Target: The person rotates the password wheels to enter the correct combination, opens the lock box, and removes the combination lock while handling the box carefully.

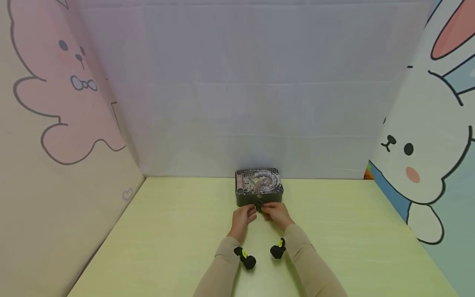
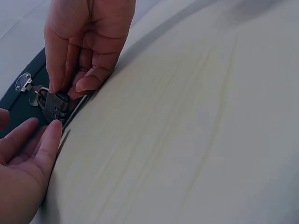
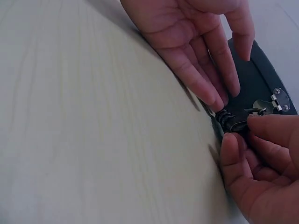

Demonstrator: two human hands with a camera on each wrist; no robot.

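A dark combination padlock [image 2: 56, 107] hangs by its shackle from the metal hasp on the front of a black tin box [image 1: 259, 200] with a printed lid. My right hand [image 3: 266, 163] pinches the lock's body between thumb and forefinger, its other fingers bent beneath. From the other side my left hand [image 3: 196, 51] reaches in, fingers fairly straight, with a fingertip at the number dials [image 3: 223, 116]. The left thumb stands apart from the lock. In the head view, both the left hand [image 1: 242, 218] and the right hand [image 1: 276, 213] are at the box's front.
The box stands at the back of the pale yellow table [image 1: 178, 231], close to a white cloth wall [image 1: 237, 90]. Panels with cartoon animals flank both sides. A small black camera [image 1: 246, 260] is strapped to the left wrist and another [image 1: 277, 249] to the right.
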